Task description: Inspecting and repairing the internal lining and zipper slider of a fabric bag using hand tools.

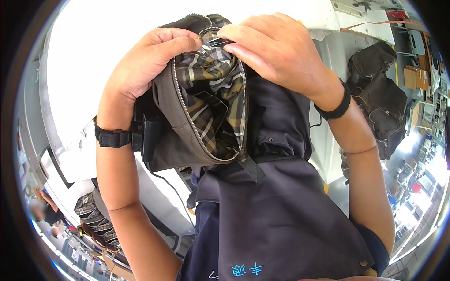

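A dark brown-grey bag (187,136) with a metal zip stands in front of me, its long mouth unzipped and gaping. Inside shows a plaid lining (201,75) in olive, black and white. My left hand (161,54) is closed at the far left of the mouth, thumb and fingers pinching the zipped rim. Across from it, my right hand (276,47) pinches the bag at the far end of the opening. A thin dark piece lies by its fingertips, too small to name. A strap tab (251,169) hangs from the zip's near end.
The bag rests on a white table (89,70). My dark apron (281,201) lies close against it. More dark bags (382,103) are piled at the right, and plaid-lined pieces (96,218) are stacked at lower left. A cable (171,187) runs down from my left wristband.
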`<state>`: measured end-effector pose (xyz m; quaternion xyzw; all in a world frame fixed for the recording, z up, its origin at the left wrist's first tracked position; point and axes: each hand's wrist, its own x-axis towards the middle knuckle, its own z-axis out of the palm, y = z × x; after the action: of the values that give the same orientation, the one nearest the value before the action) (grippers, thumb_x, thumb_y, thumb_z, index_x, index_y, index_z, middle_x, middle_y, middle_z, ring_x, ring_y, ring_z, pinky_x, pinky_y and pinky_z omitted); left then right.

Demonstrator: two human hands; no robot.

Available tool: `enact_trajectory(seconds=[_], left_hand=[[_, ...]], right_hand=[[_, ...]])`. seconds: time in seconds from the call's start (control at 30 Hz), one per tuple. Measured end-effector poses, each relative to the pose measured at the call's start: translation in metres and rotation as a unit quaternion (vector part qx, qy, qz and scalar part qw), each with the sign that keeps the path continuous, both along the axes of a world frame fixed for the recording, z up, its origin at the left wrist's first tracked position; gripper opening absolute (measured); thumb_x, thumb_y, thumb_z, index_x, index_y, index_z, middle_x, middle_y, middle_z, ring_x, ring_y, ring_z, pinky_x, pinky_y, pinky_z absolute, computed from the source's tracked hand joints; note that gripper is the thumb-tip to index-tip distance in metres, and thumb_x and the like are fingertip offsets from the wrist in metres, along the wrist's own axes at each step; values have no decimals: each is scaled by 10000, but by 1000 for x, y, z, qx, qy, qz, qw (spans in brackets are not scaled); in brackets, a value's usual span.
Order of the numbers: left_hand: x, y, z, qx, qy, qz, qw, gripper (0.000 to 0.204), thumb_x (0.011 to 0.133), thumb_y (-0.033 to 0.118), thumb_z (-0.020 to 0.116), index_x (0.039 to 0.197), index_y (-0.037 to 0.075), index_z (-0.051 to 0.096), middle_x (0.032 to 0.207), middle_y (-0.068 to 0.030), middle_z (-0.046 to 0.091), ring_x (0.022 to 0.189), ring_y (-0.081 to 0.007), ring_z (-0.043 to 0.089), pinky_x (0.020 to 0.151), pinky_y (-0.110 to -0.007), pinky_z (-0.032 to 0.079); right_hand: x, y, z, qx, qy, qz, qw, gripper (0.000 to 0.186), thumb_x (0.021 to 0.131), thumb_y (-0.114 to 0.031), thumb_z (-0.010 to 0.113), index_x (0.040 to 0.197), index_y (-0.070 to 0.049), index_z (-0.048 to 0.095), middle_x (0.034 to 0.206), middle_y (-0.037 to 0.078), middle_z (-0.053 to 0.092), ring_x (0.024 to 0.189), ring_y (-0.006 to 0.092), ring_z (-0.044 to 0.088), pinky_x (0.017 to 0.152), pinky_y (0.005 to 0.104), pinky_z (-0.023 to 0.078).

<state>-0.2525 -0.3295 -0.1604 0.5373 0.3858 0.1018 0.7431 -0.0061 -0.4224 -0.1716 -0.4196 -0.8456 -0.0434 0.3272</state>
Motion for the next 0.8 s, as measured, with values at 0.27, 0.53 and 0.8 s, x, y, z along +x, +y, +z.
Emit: enact_trajectory(seconds=[0.27,0.53,0.8], left_hand=[[2,-2,4,-10,12,7,1000,184,971,171,692,1076,24,729,963,0,738,822,-63,684,752,-211,558],[2,-1,-1,-6,5,-1,1000,197,982,174,676,1088,17,730,970,-8,743,824,-68,687,761,-210,557],[0,1,-2,-14,4,-2,1000,217,959,195,685,1050,9,749,986,-15,739,899,-83,664,849,-227,524]], right_hand=[[1,3,0,7,3,11,1000,209,854,-200,756,1045,-158,682,841,-4,616,781,196,657,685,352,494],[1,2,1,5,6,10,1000,205,859,-201,753,1045,-152,681,845,-2,624,785,199,662,688,359,498],[5,4,12,-34,-7,61,998,234,921,-150,684,1128,-41,673,838,65,604,690,254,600,635,373,456]])
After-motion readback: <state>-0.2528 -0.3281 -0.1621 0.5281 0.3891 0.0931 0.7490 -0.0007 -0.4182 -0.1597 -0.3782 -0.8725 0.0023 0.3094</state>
